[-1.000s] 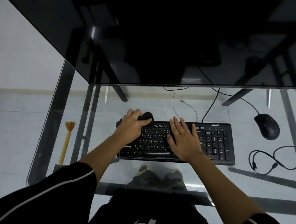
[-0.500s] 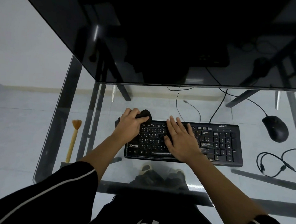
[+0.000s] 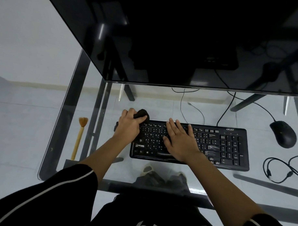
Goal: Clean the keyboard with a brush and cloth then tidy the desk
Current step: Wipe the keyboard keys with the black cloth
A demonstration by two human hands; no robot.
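Now left hand [image 3: 129, 127] grips bunched black cloth [image 3: 142, 113]; flat right hand [image 3: 181, 142] presses keyboard [image 3: 228, 146].

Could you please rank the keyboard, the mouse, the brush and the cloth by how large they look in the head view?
1. The keyboard, clearly largest.
2. The mouse and the brush: unsure; the brush is longer, the mouse broader.
3. The cloth, though the left hand hides much of it.

Black cloth [image 3: 142, 113] mostly hidden under left hand [image 3: 129, 127]. Cable [image 3: 268, 172] loop cut by right edge. Keyboard [image 3: 228, 149] legends too small to read.
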